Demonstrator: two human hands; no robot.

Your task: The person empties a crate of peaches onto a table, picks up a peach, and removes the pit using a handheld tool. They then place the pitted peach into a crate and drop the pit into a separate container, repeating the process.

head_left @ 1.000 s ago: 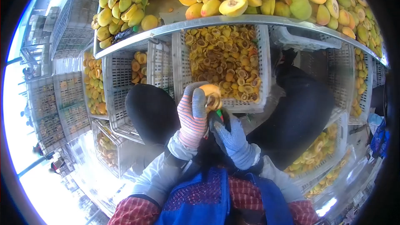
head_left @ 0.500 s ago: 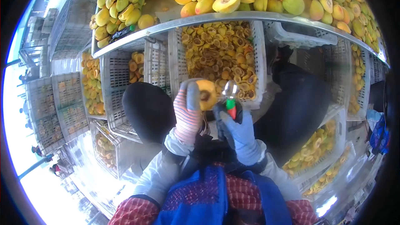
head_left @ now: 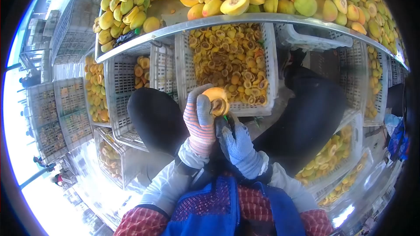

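A yellow peach half (head_left: 215, 93) is gripped in my left hand (head_left: 198, 120), which wears a striped glove with grey fingertips. Its cut face, with the brown pit cavity, is turned towards me. My right hand (head_left: 239, 144), in a blue glove with dark fingers, is closed around a pitting spoon (head_left: 225, 117). Only a bit of the green handle shows; the metal loop appears to be in the fruit's middle, and a round cut piece seems to lift there. Both hands almost touch, above the near edge of a white crate (head_left: 272, 78) full of cut-out peach centres.
A metal-edged table (head_left: 210, 21) heaped with halved peaches (head_left: 236, 3) runs across the front. Plastic crates (head_left: 120, 91) with peach pieces stand left and right. My knees flank the middle crate. Stacked crates (head_left: 74, 26) rise at the far left.
My right hand has moved left and brought the pitting spoon from beside the peach half to its cut face. My left hand has shifted slightly right, still holding the fruit.
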